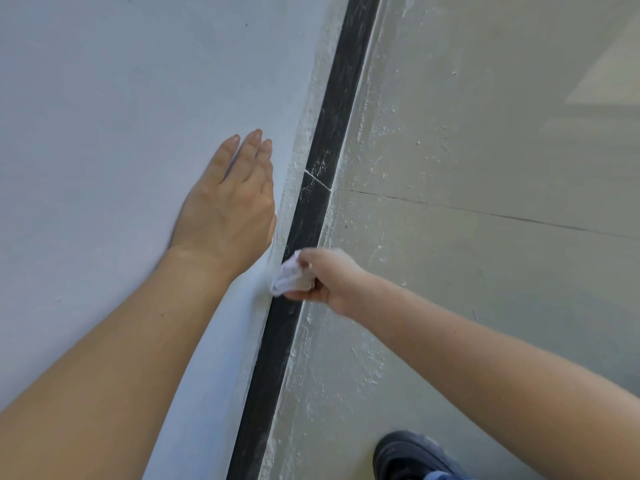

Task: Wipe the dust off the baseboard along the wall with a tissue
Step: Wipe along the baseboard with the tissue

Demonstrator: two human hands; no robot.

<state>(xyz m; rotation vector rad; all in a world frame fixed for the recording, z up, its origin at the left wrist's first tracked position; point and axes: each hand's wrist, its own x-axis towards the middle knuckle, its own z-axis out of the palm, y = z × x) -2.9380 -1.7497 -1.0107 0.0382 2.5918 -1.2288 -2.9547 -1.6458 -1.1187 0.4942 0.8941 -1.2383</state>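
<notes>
1. Diagonally, the black baseboard point(332, 133) runs from 12 o'clock to 6 o'clock, and its streaked strip lies open toward 12.
2. Pale wall point(104, 98) at 9, speckled floor point(485, 168) at 3, dark shoe point(408, 455) at 5.
3. Right hand point(325, 278) at centre, fingers clamped on the crumpled tissue point(287, 277), which is against the baseboard. Left hand point(228, 206) flat on the wall, fingers straight and together.

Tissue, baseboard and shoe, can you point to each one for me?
tissue point(289, 277), head view, on its crumpled white middle.
baseboard point(332, 126), head view, on the black strip's bare face beyond the white joint line.
shoe point(405, 452), head view, on its dark toe.
</notes>
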